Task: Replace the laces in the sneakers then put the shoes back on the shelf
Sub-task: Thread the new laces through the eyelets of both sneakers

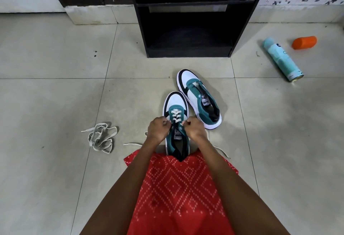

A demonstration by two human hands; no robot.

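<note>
One camera rides on my head and looks forward and steeply down, past my forearms, at the tiled floor (55,104). It is a wide-angle view, so the tile lines bow toward the edges. My left hand (158,128) and right hand (194,128) sit near the lens, just below centre; the black shelf (143,33) stands farther off, at the top edge.

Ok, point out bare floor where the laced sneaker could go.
Bare tiles lie between the black shelf and the unlaced sneaker, and between that sneaker and the spray can. Crowded close in: laced sneaker, its lace ends, loose lace pile.
</note>
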